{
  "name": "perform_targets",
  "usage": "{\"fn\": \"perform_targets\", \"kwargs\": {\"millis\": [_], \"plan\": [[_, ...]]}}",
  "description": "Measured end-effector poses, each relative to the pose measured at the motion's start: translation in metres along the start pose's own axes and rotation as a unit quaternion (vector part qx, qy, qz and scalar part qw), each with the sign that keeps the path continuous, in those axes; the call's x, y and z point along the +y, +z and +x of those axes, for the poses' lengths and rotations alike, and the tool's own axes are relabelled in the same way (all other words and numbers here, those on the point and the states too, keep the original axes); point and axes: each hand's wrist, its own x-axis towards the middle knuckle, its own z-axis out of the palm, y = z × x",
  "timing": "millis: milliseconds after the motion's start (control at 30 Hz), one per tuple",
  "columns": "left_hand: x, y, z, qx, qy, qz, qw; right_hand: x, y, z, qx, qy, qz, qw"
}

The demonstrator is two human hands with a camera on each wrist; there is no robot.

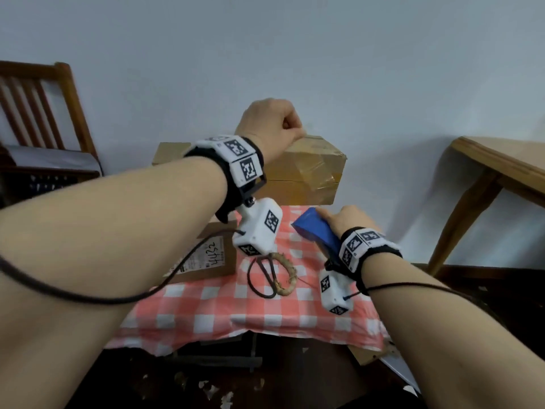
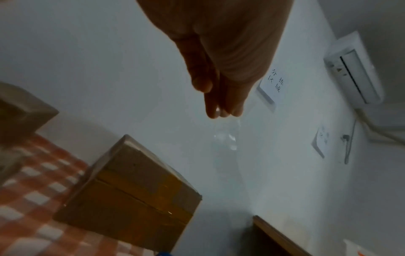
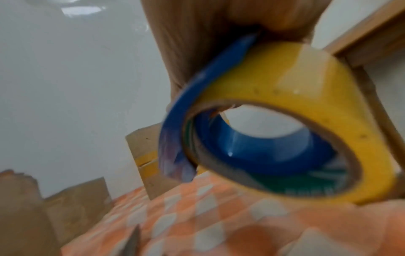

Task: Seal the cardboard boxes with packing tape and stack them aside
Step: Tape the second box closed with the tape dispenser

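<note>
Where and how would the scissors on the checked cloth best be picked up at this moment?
By the two loop handles, from above. The scissors lie flat on the checked cloth, loops toward the person and open at their near side; the blade end points away, under the left wrist camera. Both hands are occupied: the right hand grips the tape dispenser, the left hand pinches clear tape.

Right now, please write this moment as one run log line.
left hand: pinches clear tape strip | right hand: holds tape dispenser | taped box: on table
</note>
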Motion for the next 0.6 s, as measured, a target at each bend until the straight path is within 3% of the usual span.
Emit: {"fn": "perform_targets", "kwargs": {"millis": [100,267,333,400,467,533,600], "plan": [[-0.010,-0.002,-0.001,-0.027,-0.036,0.021,0.999,-0.011,0.014,0.011,-0.012,-0.039,0.005,0.999],[-0.029,-0.002,-0.014,-0.030,-0.090,-0.025,0.995,-0.016,0.043,0.022,-0.085,-0.066,-0.174,0.979],[-0.034,-0.005,-0.014,-0.043,-0.097,-0.033,0.994,-0.014,0.047,0.019,-0.097,-0.078,-0.193,0.973],[-0.036,-0.008,-0.015,-0.055,-0.108,-0.045,0.992,-0.014,0.040,0.020,-0.059,-0.079,-0.094,0.991],[-0.035,-0.011,-0.016,-0.064,-0.125,-0.080,0.987,-0.022,0.023,0.021,0.001,-0.099,0.110,0.989],[-0.031,-0.013,-0.018,-0.069,-0.143,-0.123,0.980,-0.039,0.005,0.012,-0.018,-0.136,0.319,0.938],[-0.025,-0.017,-0.019,-0.067,-0.161,-0.153,0.973,-0.058,-0.006,-0.002,-0.072,-0.153,0.469,0.867]]}}
